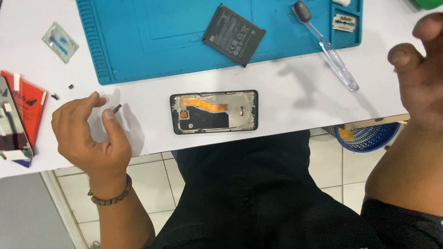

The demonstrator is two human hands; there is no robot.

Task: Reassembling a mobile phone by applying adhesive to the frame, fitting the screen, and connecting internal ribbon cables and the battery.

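An opened phone frame (213, 112) with an orange flex cable lies on the white table (295, 99) near its front edge. My left hand (90, 133) hovers to the left of it, fingers curled, with a beaded wristband on the wrist. A small dark strip (116, 109) sits right at the thumb tip; whether it is held or lying on the table is unclear. My right hand (420, 69) is raised close to the camera at the right edge, fingers apart, holding nothing. A black battery (234, 35) rests on the blue work mat (138, 50).
A clear-handled toothbrush (325, 44) and a razor blade (345, 22) lie at the mat's right end. A foil sachet (60, 41), a red packet (27, 108) and tiny dark bits (71, 86) sit at the left. A blue basket (367, 136) stands on the tiled floor.
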